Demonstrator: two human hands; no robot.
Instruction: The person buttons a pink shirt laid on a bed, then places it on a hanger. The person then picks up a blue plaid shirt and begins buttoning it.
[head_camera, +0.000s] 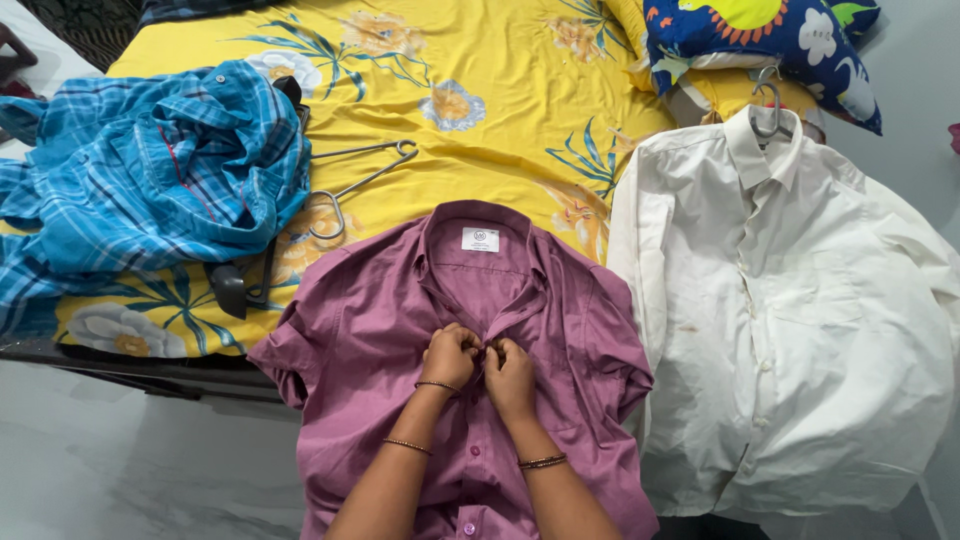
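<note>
Bed (500, 60): yellow floral sheet, filling the far and middle ground; carries all the items below.

White shirt (800, 320): long-sleeved, on a hanger whose metal hook (770, 105) shows at the collar; lies flat on the right, its sleeve touching the purple shirt's right shoulder.

Purple shirt (470, 360): short-sleeved, front up, centre near. Long axis runs near to far, collar at the far end, hem hanging over the bed's near edge toward the person. The placket runs straight up between the forearms.

Blue checked shirt (150, 170): crumpled heap, far left, apart from the purple one.

Patterned pillow (760, 40): dark blue, far right corner.

Wire hangers (360, 175): two, loose, beside the blue heap.

Left hand (450, 355) and right hand (512, 375): side by side on the placket just below the collar, fingers pinched narrow on the cloth at a button. Both equally near; the unfastened stretch lies nearward from them.
</note>
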